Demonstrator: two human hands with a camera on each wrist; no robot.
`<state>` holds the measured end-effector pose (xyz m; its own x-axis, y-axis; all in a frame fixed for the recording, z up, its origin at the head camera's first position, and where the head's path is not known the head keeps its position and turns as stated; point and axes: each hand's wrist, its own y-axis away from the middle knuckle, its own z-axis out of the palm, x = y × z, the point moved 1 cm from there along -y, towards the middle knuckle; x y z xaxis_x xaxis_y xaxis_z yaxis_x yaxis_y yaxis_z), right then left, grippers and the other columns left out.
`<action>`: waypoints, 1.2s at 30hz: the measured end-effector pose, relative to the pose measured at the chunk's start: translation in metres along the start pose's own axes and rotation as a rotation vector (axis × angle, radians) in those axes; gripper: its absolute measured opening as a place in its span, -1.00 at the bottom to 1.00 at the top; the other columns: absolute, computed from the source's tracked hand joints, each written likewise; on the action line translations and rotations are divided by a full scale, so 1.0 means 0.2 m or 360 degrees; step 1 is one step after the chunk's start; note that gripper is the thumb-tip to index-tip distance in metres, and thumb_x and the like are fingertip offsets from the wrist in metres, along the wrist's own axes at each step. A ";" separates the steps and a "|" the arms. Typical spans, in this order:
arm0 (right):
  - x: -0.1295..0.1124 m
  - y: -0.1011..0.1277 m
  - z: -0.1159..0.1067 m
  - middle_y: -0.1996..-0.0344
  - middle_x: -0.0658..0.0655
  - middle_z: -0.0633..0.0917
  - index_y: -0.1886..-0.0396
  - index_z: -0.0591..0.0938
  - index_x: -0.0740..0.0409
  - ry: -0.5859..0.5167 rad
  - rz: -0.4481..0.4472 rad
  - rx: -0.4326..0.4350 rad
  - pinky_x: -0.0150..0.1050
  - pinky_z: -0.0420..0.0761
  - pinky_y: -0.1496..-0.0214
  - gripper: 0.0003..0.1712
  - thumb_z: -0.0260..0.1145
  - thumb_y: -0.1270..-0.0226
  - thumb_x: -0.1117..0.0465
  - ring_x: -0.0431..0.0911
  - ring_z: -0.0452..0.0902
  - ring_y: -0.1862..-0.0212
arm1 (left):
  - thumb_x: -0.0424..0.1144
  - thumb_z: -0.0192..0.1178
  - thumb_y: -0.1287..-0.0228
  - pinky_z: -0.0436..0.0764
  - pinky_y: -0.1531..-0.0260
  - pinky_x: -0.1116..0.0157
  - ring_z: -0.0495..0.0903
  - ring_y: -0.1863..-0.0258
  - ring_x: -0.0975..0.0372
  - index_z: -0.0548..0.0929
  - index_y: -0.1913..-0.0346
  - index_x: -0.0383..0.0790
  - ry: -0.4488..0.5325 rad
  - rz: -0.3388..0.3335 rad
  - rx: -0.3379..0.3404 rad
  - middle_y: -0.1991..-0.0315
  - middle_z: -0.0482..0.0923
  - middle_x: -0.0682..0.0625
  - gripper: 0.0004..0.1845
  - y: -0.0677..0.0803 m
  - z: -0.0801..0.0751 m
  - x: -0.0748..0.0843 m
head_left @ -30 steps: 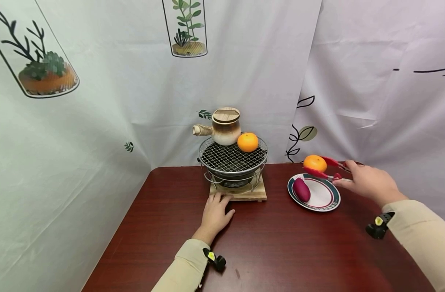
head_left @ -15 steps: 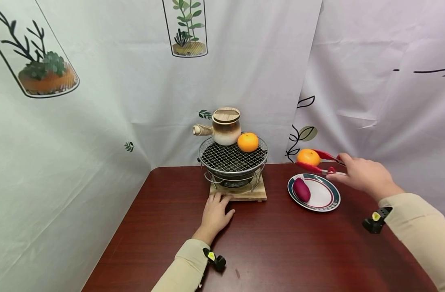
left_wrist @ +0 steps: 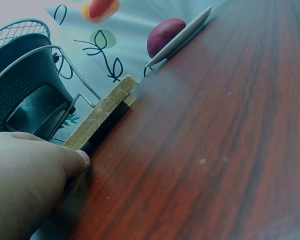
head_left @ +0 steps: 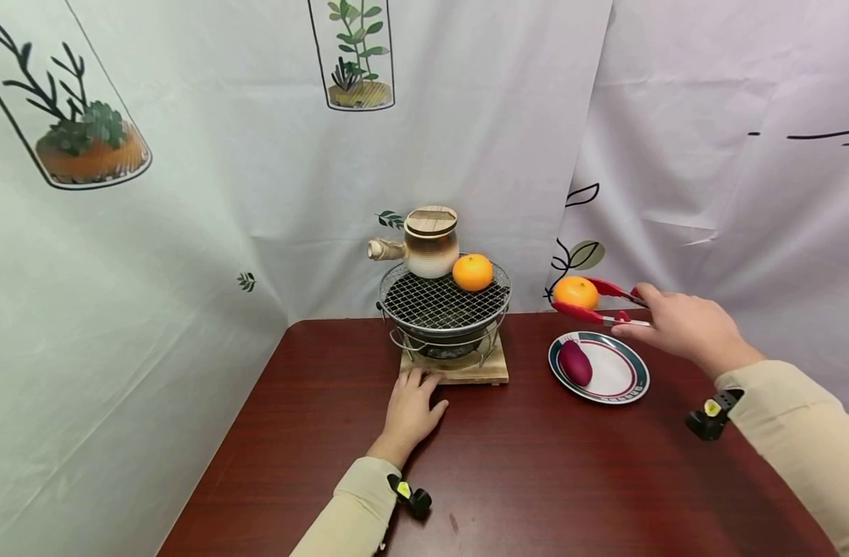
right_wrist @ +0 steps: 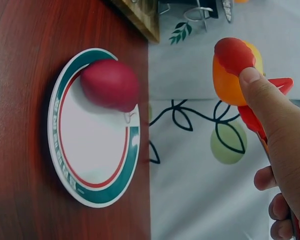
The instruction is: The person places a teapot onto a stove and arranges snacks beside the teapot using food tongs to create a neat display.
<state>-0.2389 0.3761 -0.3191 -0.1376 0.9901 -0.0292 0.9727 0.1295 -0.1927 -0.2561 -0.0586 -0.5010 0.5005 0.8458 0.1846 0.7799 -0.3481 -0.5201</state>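
Red tongs [head_left: 601,303] clamp an orange [head_left: 575,292] in the air above the far left edge of the plate [head_left: 622,387], between it and the grill [head_left: 444,303]; the right hand [head_left: 682,325] squeezes the tong handles. In the head view a second orange [head_left: 472,271] and a clay pot [head_left: 429,240] already sit on the far part of the mesh, so the near mesh looks like the free spot. The left hand [head_left: 408,410] lies flat on the table [head_left: 536,480], fingers relaxed, touching the wooden base [head_left: 466,374].

The left wrist view shows its fingertips [left_wrist: 80,159] pressed against the base's near edge, a sensible brace while the grill takes new weight.

From the right wrist, the thumb [right_wrist: 262,100] bears on the tong arm, with a purple sweet potato [right_wrist: 110,85] left on the plate below. The fruit is round and likely to slip, so I would keep the squeeze even and carry it level.
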 end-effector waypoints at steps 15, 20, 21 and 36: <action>-0.17 -0.02 -0.09 0.06 0.19 0.72 -0.23 0.43 0.09 0.0029 -0.0106 0.0086 0.19 0.58 0.33 -0.04 0.27 -0.12 -0.54 0.09 0.66 0.20 | -0.06 0.46 -0.14 0.43 -0.22 0.00 0.47 -0.14 -0.03 0.69 -0.14 -0.05 -0.0012 0.0019 0.0024 -0.10 0.55 -0.11 -0.52 0.00 -0.01 0.00; -0.22 -0.02 -0.11 0.12 0.14 0.73 -0.21 0.43 0.05 0.0034 -0.0139 0.0107 0.16 0.58 0.35 -0.10 0.33 -0.13 -0.48 0.07 0.66 0.20 | -0.06 0.46 -0.14 0.43 -0.22 0.00 0.47 -0.14 -0.04 0.69 -0.14 -0.06 -0.0020 0.0016 0.0018 -0.09 0.55 -0.11 -0.52 0.01 -0.01 0.00; -0.23 -0.02 -0.11 0.13 0.14 0.73 -0.22 0.42 0.06 0.0033 -0.0148 0.0105 0.16 0.58 0.35 -0.10 0.33 -0.13 -0.49 0.07 0.66 0.20 | -0.06 0.46 -0.14 0.43 -0.22 0.00 0.47 -0.13 -0.04 0.69 -0.14 -0.06 -0.0021 0.0016 0.0017 -0.09 0.55 -0.11 -0.52 0.01 -0.01 0.00; -0.34 -0.03 -0.14 -0.02 0.19 0.72 -0.27 0.44 0.04 0.0011 -0.0213 0.0146 0.21 0.61 0.19 -0.02 0.30 -0.09 -0.55 0.16 0.68 0.10 | -0.07 0.46 -0.15 0.43 -0.23 0.00 0.47 -0.14 -0.04 0.69 -0.14 -0.07 -0.0017 0.0013 0.0010 -0.09 0.55 -0.11 -0.52 0.00 -0.01 0.01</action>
<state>-0.2307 0.3095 -0.2876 -0.2636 0.9646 0.0094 0.9244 0.2554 -0.2833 -0.2531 -0.0577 -0.4985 0.5027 0.8473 0.1713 0.7736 -0.3525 -0.5266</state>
